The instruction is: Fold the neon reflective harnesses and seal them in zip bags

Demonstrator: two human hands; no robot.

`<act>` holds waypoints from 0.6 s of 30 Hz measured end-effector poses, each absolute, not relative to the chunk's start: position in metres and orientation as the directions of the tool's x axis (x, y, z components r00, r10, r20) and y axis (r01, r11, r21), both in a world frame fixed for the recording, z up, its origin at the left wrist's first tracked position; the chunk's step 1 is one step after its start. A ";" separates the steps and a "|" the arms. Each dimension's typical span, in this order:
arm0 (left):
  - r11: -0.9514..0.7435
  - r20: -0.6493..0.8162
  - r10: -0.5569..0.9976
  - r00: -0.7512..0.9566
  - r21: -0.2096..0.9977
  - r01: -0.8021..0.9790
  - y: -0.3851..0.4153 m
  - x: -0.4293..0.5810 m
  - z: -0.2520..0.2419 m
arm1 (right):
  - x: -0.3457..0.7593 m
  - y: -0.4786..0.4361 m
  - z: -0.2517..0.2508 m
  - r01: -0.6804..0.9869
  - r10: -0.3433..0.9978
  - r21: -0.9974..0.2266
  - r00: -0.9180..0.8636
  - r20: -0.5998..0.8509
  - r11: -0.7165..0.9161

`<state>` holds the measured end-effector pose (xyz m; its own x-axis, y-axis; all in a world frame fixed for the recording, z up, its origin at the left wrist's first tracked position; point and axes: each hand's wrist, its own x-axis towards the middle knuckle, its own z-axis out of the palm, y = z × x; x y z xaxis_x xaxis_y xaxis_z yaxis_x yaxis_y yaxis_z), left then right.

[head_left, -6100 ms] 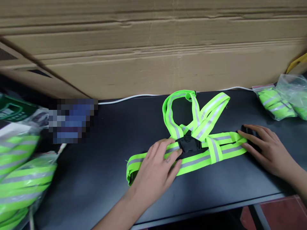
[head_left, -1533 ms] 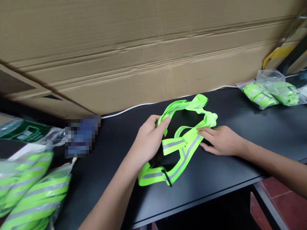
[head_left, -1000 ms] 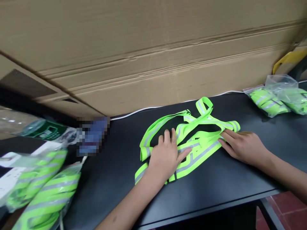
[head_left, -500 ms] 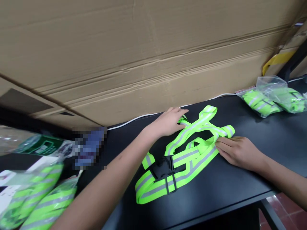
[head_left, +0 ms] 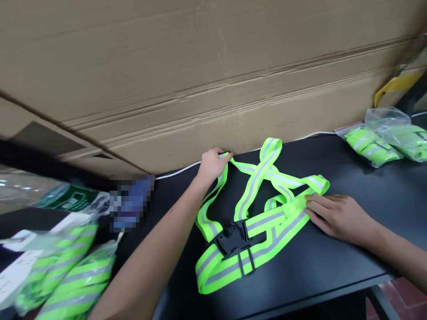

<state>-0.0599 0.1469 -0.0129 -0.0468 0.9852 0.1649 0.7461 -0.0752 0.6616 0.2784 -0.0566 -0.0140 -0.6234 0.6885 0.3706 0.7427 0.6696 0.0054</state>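
Note:
A lime-green reflective safety vest of crossed straps [head_left: 256, 182] with silver stripes lies spread on the black table. Its black plastic buckle [head_left: 234, 238] sits fastened near the lower middle and shows fully. My left hand [head_left: 211, 165] is at the far table edge, pinching the end of one strap between its fingers. My right hand [head_left: 338, 218] lies flat on the waist strap at the vest's right side, pressing without gripping. The crossed straps meet at the top, and none of them hides the buckle.
A large cardboard carton [head_left: 200, 80] stands behind the black table [head_left: 316, 262], with a white cable [head_left: 176, 171] along the back edge. Plastic bags of green vests lie at right [head_left: 370, 144] and front left [head_left: 76, 280], near a white power strip [head_left: 16, 271].
My left hand has moved left and toward the far edge, drawing a strap out. The vest now lies flatter and more spread, with its crossed straps opened. My right hand has barely moved.

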 end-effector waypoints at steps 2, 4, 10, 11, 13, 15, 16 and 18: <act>-0.050 0.168 0.982 -0.086 0.672 0.739 0.146 -0.061 -0.018 | 0.277 -0.058 -0.011 0.749 0.673 0.038 -0.616 0.408 0.662; -0.033 0.167 0.979 -0.112 0.685 0.728 0.144 -0.060 -0.020 | 0.274 -0.060 -0.005 0.730 0.611 0.101 -0.631 0.478 0.676; -0.019 0.152 0.979 -0.133 0.724 0.689 0.134 -0.055 -0.018 | 0.256 -0.041 0.031 0.753 0.560 0.015 -0.501 0.659 0.657; -0.018 0.153 0.979 -0.137 0.730 0.684 0.133 -0.055 -0.019 | 0.252 -0.028 0.034 0.809 0.644 -0.071 -0.408 0.647 0.583; -0.012 0.152 0.977 -0.149 0.736 0.676 0.132 -0.056 -0.020 | 0.248 0.009 0.036 0.898 0.810 -0.251 -0.169 0.561 0.361; -0.001 0.143 0.977 -0.156 0.741 0.671 0.131 -0.058 -0.020 | 0.246 0.056 0.030 0.880 0.948 -0.435 -0.049 0.315 0.190; 0.003 0.132 0.980 -0.151 0.743 0.669 0.131 -0.060 -0.019 | 0.246 0.080 0.025 0.831 0.989 -0.546 -0.029 0.146 0.105; 0.002 0.095 0.990 -0.109 0.745 0.667 0.129 -0.064 -0.016 | 0.246 0.120 0.014 0.731 0.993 -0.682 -0.065 -0.102 -0.022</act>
<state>-0.0641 0.1291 -0.0165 -0.1088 0.9895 0.0948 0.6674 0.0020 0.7447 0.2458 0.1203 0.0144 -0.0650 0.9926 -0.1021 0.7310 -0.0223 -0.6821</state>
